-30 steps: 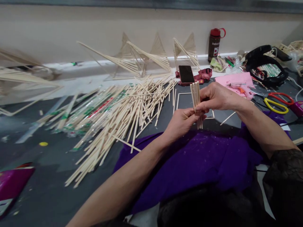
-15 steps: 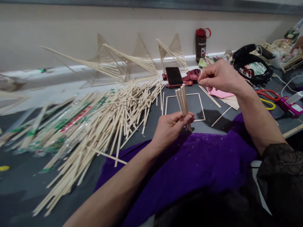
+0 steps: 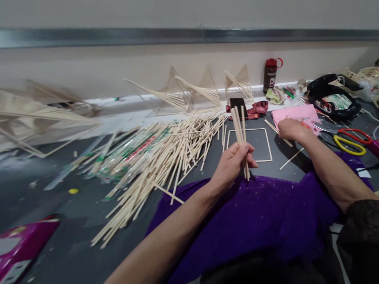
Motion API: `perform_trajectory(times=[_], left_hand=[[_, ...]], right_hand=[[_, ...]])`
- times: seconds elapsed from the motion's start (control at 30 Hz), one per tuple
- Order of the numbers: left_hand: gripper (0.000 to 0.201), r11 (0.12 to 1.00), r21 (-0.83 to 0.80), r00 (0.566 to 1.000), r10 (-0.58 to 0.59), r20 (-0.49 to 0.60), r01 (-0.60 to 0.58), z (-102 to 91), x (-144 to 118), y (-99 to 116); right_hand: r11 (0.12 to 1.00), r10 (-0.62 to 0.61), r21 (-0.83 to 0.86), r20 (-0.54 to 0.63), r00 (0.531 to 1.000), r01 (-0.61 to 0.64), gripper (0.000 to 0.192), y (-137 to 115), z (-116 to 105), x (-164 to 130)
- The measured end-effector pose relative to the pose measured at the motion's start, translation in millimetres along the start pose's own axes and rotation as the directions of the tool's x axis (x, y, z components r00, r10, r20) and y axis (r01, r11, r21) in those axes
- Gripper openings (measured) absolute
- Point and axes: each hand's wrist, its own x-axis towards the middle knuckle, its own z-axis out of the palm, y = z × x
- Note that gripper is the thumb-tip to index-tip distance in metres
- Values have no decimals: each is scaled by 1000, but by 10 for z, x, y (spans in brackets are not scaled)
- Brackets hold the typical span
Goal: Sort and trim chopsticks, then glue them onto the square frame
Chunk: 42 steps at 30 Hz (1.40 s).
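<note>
A bundle of thin pale wooden sticks (image 3: 240, 136) is gripped near-upright in the closed left hand (image 3: 233, 165), while the curled right hand (image 3: 288, 129), further right, rests on a single loose wooden stick (image 3: 277, 132) lying diagonally on the surface.

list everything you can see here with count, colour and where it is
bundle of thin pale wooden sticks: a few, upright in the left hand
loose pale wooden sticks: large pile, many, dark table centre-left
square frame of wooden sticks: one, flat behind the bundle
stick pyramid models: about three, along the wall
black phone: one, beside the models
dark bottle with red cap: one, by the wall
pink sheet: one, far right
yellow and red handled scissors: two, right edge
purple cloth: one, on lap
left hand: gripping the bundle
right hand: resting on a stick by the pink sheet
</note>
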Motion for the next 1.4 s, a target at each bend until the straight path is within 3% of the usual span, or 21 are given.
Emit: perform_trajectory(times=[0.13, 0.47, 0.77, 0.9, 0.97, 1.07, 1.17, 1.27, 1.33, 1.4], left_hand=[[29, 1000, -13, 998, -25, 50, 26, 24, -31, -29], [27, 999, -20, 1000, 24, -19, -25, 15, 10, -42], [31, 988, 152, 994, 57, -94, -42, 1, 1, -3], [33, 998, 61, 998, 12, -57, -9, 1, 9, 2], [32, 1000, 24, 998, -7, -56, 8, -6, 21, 0], [36, 1000, -5, 998, -18, -56, 18, -22, 36, -9], [43, 1000, -10, 996, -12, -86, 11, -31, 44, -22], [44, 999, -41, 989, -12, -149, 6, -31, 62, -24], [42, 996, -91, 980, -9, -200, -9, -36, 86, -12], [45, 987, -155, 967, -3, -255, -38, -53, 117, 12]], right_hand=[[1000, -7, -14, 22, 1000, 8, 44, 2, 33, 46], [999, -37, 8, 64, 997, 37, 43, 7, 17, 41], [999, -34, 33, 46, 998, 32, 43, -5, 42, 31], [993, -33, 113, -46, 998, 38, 36, 99, 3, 39], [971, -11, 237, -122, 992, 40, 30, 134, -24, 22], [817, 9, 570, -168, 986, 90, 20, 104, -72, -66], [474, -99, 847, -219, 971, 239, 12, -35, -130, -210], [174, -223, 923, -303, 926, 344, 13, -233, -184, -354], [76, -284, 940, -300, 911, 333, 15, -362, -208, -428], [40, -351, 957, -255, 901, 286, 16, -473, -213, -479]])
